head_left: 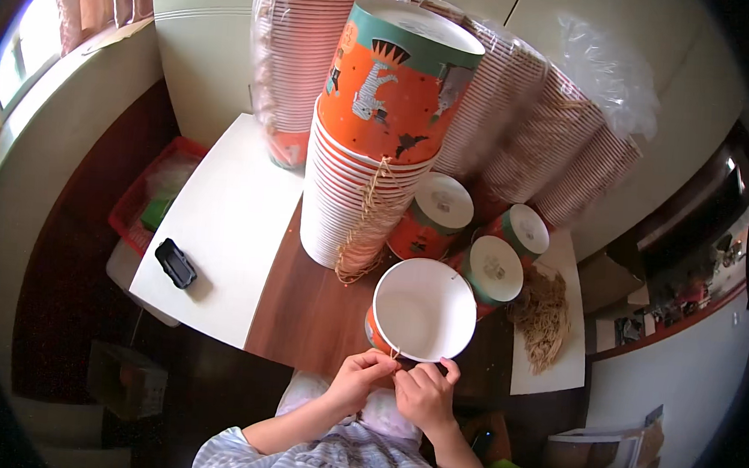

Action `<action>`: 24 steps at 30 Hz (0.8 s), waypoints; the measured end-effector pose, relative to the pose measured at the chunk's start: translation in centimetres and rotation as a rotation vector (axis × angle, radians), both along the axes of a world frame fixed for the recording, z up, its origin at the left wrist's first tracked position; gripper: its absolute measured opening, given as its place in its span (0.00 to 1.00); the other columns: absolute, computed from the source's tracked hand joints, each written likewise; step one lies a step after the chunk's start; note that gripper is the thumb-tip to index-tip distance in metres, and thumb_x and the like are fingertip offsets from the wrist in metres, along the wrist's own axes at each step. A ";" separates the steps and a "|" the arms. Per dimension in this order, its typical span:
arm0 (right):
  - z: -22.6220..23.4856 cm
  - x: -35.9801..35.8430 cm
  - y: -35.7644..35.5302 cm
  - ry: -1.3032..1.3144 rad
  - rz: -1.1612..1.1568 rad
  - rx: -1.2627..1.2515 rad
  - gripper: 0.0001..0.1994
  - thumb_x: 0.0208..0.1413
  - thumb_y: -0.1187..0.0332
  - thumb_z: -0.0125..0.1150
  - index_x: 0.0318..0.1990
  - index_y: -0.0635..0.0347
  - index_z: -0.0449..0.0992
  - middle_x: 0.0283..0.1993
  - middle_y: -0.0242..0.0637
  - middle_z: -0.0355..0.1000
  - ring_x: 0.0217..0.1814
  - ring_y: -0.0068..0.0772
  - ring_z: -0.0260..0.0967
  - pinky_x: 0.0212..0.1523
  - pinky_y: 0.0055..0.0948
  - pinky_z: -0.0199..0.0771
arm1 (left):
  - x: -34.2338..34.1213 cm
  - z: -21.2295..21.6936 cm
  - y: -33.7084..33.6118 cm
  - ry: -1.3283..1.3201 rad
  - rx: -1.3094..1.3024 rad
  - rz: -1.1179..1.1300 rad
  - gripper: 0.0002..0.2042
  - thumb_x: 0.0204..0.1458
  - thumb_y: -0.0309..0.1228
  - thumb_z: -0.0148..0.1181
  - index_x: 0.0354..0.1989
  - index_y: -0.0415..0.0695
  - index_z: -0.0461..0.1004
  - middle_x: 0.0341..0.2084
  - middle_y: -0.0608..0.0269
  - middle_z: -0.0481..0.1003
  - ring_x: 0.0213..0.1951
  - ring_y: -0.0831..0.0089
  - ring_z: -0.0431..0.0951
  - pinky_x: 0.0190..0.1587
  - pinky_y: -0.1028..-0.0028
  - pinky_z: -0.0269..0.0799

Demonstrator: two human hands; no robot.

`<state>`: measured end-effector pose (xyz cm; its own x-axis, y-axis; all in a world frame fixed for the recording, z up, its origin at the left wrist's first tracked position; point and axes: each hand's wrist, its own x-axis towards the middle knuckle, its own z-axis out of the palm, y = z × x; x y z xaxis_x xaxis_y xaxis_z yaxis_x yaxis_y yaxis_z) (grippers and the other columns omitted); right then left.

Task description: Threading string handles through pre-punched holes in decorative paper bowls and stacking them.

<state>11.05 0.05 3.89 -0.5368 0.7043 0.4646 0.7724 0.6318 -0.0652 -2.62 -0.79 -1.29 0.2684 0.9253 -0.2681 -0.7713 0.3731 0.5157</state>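
A white-lined paper bucket (425, 310) with an orange outside stands open end up at the near edge of the table. At its near rim a thin tan twine cord (395, 353) shows. My left hand (359, 379) pinches this cord between thumb and fingertips. My right hand (426, 393) is closed beside it, fingertips meeting at the cord, with one digit out against the bucket's rim. The cord's lower part is hidden by my fingers. Behind, a tall stack of nested buckets (325, 197) has twine handles (364, 233) hanging down its side, and an upside-down orange and green bucket (392, 89) on top.
Upside-down buckets (494, 271) stand to the right, near a heap of tan twine (542, 321). Plastic-wrapped bucket stacks (519, 114) line the back. A small black tray (175, 264) lies on the white left part of the table (231, 199). A red crate (140, 211) is beyond its left edge.
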 end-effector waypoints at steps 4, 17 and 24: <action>0.1 -0.4 -0.1 -0.071 0.000 0.015 0.08 0.41 0.70 0.56 0.15 0.48 0.65 0.17 0.23 0.58 0.27 0.21 0.62 0.45 0.37 0.49 | -0.5 0.0 0.9 -0.030 -0.091 -0.047 0.05 0.51 0.27 0.54 0.31 0.40 0.73 0.28 0.66 0.74 0.32 0.78 0.73 0.37 0.77 0.70; 1.0 -1.1 -0.1 -0.182 0.082 -0.074 0.08 0.36 0.71 0.54 0.15 0.48 0.61 0.16 0.23 0.54 0.25 0.21 0.58 0.35 0.34 0.47 | -1.3 1.2 2.9 0.026 -0.153 -0.147 0.06 0.52 0.29 0.53 0.32 0.41 0.74 0.28 0.71 0.74 0.28 0.85 0.69 0.32 0.81 0.66; 0.5 -0.9 0.5 -0.216 0.085 -0.092 0.08 0.36 0.70 0.55 0.15 0.49 0.62 0.18 0.25 0.56 0.26 0.23 0.59 0.33 0.33 0.47 | -0.9 1.6 2.8 -0.041 -0.250 -0.111 0.06 0.52 0.30 0.54 0.33 0.41 0.74 0.18 0.75 0.66 0.19 0.86 0.59 0.24 0.84 0.60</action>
